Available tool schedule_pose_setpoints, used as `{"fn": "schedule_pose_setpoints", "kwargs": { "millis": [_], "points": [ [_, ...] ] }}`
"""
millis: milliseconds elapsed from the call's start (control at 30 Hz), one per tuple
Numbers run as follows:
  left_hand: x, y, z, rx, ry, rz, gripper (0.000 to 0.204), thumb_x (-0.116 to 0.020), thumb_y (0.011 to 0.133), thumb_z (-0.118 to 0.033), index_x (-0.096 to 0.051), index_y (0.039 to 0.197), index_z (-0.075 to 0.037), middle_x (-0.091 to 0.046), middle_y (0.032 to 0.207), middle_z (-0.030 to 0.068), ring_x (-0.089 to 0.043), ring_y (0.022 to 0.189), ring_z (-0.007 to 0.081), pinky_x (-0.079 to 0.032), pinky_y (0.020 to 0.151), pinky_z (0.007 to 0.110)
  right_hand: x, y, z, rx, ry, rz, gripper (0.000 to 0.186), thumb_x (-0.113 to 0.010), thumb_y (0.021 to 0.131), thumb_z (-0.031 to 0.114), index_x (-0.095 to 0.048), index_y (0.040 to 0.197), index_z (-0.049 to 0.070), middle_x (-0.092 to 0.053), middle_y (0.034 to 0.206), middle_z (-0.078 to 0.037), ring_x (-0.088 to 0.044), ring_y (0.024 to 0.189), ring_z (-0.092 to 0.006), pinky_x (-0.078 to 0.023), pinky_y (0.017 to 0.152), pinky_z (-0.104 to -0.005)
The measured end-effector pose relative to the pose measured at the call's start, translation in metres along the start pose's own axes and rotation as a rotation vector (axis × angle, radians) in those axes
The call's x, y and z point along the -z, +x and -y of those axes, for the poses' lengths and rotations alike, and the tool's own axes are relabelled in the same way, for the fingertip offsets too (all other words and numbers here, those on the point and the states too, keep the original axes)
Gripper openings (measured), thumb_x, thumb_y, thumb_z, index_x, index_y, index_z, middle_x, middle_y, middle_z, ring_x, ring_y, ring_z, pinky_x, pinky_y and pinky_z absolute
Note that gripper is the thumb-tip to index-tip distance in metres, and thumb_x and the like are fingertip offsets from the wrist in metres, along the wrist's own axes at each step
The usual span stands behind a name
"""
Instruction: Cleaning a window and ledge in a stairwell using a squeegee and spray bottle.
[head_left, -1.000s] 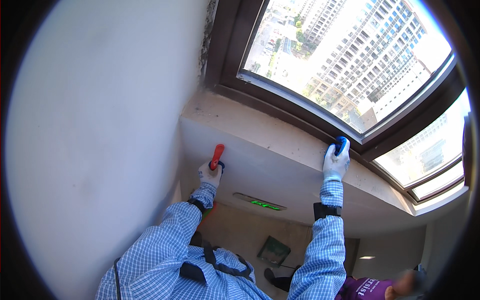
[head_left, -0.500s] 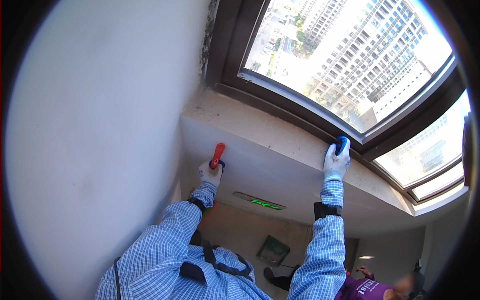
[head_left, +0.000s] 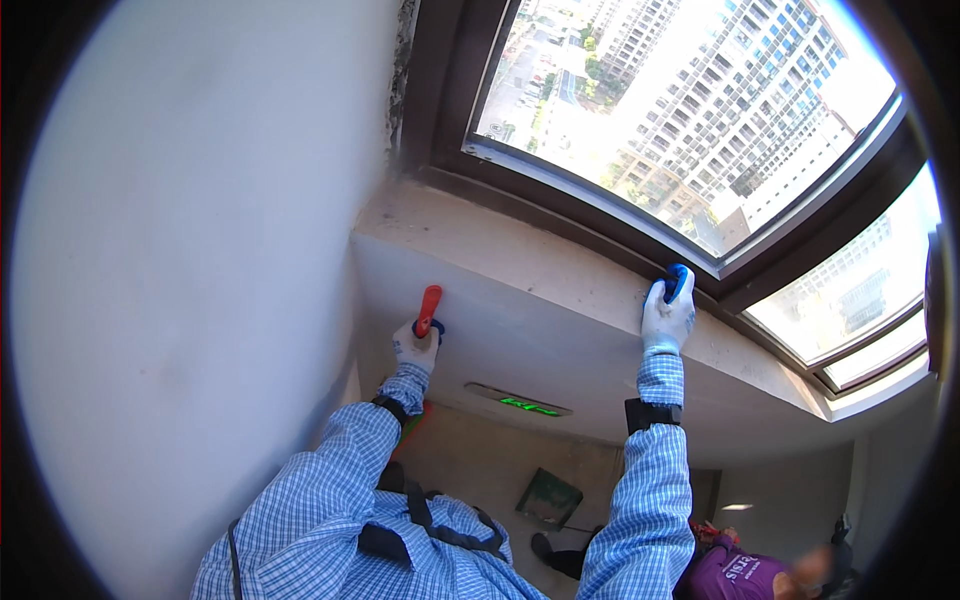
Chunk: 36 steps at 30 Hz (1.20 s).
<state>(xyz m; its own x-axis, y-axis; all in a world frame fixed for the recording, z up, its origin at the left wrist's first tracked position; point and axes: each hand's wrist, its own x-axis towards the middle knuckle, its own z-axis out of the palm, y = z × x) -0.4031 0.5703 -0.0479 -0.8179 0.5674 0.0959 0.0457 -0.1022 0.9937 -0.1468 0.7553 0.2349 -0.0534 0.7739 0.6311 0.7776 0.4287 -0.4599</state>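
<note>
Your left hand [head_left: 417, 346] grips the red tool [head_left: 429, 308] near the front left corner of the sill [head_left: 540, 265]. Your right hand [head_left: 668, 316] curls at the back edge, by the frame [head_left: 560, 211]; whether it holds anything, I cannot tell.

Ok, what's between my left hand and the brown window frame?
In the head view, going up from your left hand to the frame: the red handle it holds, pale wall, then the ledge.
</note>
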Motion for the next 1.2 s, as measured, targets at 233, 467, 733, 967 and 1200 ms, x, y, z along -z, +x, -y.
{"fn": "schedule_pose_setpoints", "kwargs": {
  "millis": [233,467,733,967,1200],
  "points": [
    [0.005,0.000,-0.006,-0.081,0.056,0.004,0.001,-0.066,0.085,0.002,-0.066,0.086,0.001,-0.064,0.074,0.0047,-0.061,0.069,0.0146,-0.049,0.066,0.030,0.001,0.001,0.004,-0.076,-0.022,0.055,0.029,-0.059,0.090,0.014,-0.057,0.118,0.008,-0.070,0.097,-0.016,-0.070,0.090,-0.0326,-0.054,0.082,-0.0408],
    [0.003,0.001,-0.005,-0.071,0.016,0.012,0.001,-0.066,0.085,0.002,-0.066,0.086,0.002,-0.065,0.074,0.0052,-0.062,0.067,0.0146,-0.050,0.064,0.030,-0.001,0.001,-0.002,-0.012,-0.022,0.010,0.030,-0.059,0.091,0.015,-0.056,0.120,0.008,-0.071,0.102,-0.017,-0.070,0.093,-0.0344,-0.054,0.084,-0.0423],
    [0.003,0.003,-0.004,-0.074,0.023,-0.008,0.004,-0.064,0.084,0.001,-0.068,0.084,0.000,-0.064,0.069,0.0049,-0.061,0.065,0.0147,-0.050,0.064,0.031,-0.001,0.001,0.001,-0.016,0.019,0.011,0.031,-0.059,0.090,0.015,-0.056,0.120,0.011,-0.071,0.104,-0.017,-0.070,0.096,-0.0349,-0.054,0.085,-0.0426],
    [0.004,0.001,0.001,-0.069,0.045,-0.023,0.003,-0.065,0.084,-0.001,-0.069,0.084,-0.001,-0.064,0.069,0.0054,-0.062,0.065,0.0172,-0.050,0.064,0.033,0.001,0.000,0.002,-0.033,0.001,0.025,0.031,-0.058,0.090,0.015,-0.055,0.120,0.010,-0.070,0.107,-0.017,-0.068,0.099,-0.0372,-0.054,0.086,-0.0439],
    [0.003,0.002,0.005,-0.058,0.019,-0.017,0.004,-0.065,0.085,0.001,-0.069,0.085,0.000,-0.066,0.072,0.0067,-0.063,0.067,0.0163,-0.050,0.065,0.031,0.001,0.001,0.003,-0.011,-0.004,0.013,0.031,-0.058,0.090,0.015,-0.055,0.120,0.009,-0.070,0.109,-0.018,-0.068,0.101,-0.0385,-0.053,0.087,-0.0433]
  ]
}}
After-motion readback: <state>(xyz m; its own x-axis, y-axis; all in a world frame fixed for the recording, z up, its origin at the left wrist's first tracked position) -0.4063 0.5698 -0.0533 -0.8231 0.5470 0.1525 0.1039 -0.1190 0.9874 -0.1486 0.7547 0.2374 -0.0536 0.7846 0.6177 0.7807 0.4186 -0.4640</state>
